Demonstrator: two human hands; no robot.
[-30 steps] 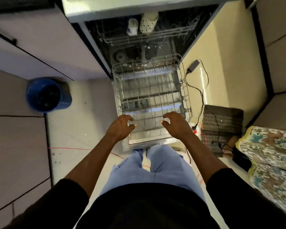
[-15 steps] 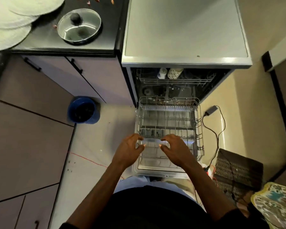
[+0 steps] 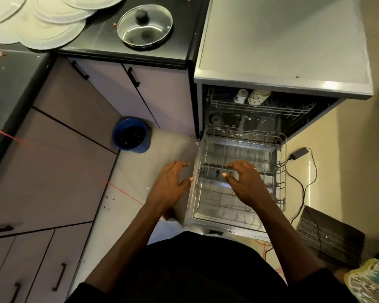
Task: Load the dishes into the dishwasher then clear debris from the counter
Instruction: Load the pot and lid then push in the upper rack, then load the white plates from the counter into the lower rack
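The dishwasher (image 3: 282, 84) stands open with its lower wire rack (image 3: 241, 171) pulled out over the lowered door, holding no dishes. Two cups (image 3: 252, 96) sit in the upper rack. My right hand (image 3: 245, 182) hovers above the lower rack, fingers spread and holding nothing. My left hand (image 3: 171, 184) hangs over the floor just left of the rack, fingers relaxed, holding nothing. Several white plates (image 3: 50, 20) and a steel pan with a glass lid (image 3: 144, 25) rest on the black counter (image 3: 101, 40). Small bits of debris (image 3: 0, 54) lie scattered on the counter.
A blue bin (image 3: 131, 135) stands on the floor beside the cabinets. A power adapter and cable (image 3: 299, 153) trail along the floor right of the dishwasher, near a dark patterned mat (image 3: 328, 235). A thin red cord (image 3: 123, 192) crosses the floor.
My view has lifted and swung left, bringing the counter, plates and pan into sight. Both hands have come off the rack's front edge; my left hand has drifted left over the floor.
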